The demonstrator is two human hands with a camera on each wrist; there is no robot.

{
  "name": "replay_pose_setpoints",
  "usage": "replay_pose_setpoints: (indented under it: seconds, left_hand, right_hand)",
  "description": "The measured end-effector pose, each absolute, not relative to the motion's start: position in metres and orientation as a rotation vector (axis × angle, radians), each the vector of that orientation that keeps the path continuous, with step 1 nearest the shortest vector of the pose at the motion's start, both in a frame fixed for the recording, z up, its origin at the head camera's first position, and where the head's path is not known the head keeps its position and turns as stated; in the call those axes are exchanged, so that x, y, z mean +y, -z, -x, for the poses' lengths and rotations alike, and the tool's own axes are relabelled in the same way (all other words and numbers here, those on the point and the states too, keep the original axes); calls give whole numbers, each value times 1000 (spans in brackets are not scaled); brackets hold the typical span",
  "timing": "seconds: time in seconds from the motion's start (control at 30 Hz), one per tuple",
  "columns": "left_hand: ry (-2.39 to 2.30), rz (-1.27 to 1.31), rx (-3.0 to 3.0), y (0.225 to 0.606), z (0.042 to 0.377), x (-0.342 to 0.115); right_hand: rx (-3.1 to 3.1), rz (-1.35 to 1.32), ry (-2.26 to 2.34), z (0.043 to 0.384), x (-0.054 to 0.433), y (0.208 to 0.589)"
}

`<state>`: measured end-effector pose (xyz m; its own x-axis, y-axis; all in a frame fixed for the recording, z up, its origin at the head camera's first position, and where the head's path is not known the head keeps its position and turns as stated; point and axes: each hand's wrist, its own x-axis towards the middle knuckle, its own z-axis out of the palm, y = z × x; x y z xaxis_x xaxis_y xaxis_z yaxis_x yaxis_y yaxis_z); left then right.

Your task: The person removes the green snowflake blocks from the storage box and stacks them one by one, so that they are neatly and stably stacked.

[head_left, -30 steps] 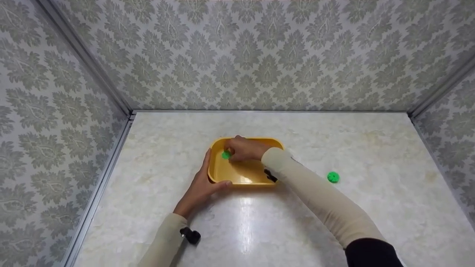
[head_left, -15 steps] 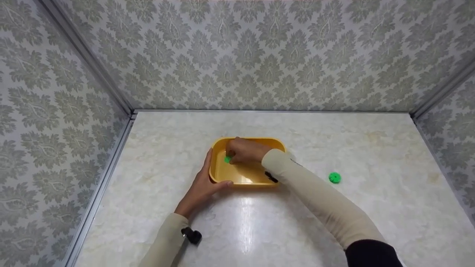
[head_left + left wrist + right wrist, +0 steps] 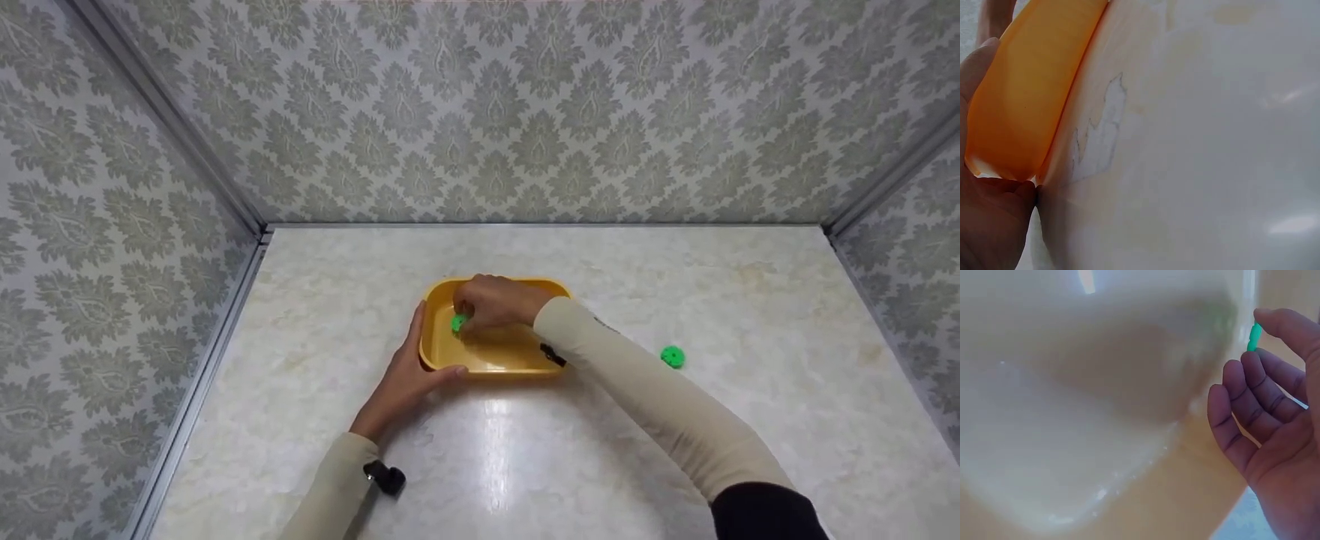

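Observation:
In the head view, a yellow plastic tray [image 3: 510, 370] stands on the table. My left hand [image 3: 401, 386] grips its near-left corner, thumb at the front rim and fingers along the left wall; the left wrist view shows the tray's orange-lit outer wall [image 3: 1033, 84] beside that hand. My right hand [image 3: 499, 302] reaches down inside the tray. Between its thumb and forefinger it pinches a small green notched disc [image 3: 459, 323], seen edge-on in the right wrist view. A second green disc [image 3: 673, 357] lies on the table, right of the tray and beyond the right forearm.
The pale marbled table [image 3: 315, 300] is bounded by patterned walls [image 3: 495, 112] at the back and both sides. My right forearm [image 3: 645, 390] crosses over the tray's right side. A black wrist camera [image 3: 385, 477] sits on the left sleeve.
The pinched green disc has shifted slightly toward the near side inside the tray, and its tilt has changed. The left hand, the tray and the other disc stay put.

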<state>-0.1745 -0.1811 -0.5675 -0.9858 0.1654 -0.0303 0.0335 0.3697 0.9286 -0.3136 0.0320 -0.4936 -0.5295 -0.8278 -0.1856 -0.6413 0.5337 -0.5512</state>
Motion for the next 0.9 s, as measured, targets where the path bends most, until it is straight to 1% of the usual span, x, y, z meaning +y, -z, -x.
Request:
replay_pose_setpoints:
  seconds: [0.33, 0.57, 0.9]
  left_hand:
    - [-1660, -164, 2517, 567, 175, -181]
    - [-1635, -153, 2526, 568, 177, -181]
    - [-1611, -160, 2546, 567, 177, -180]
  right_hand:
    - [2364, 1271, 546, 302, 46, 475]
    - [2365, 1332, 579, 293, 64, 472]
    - [2422, 1313, 644, 284, 90, 473]
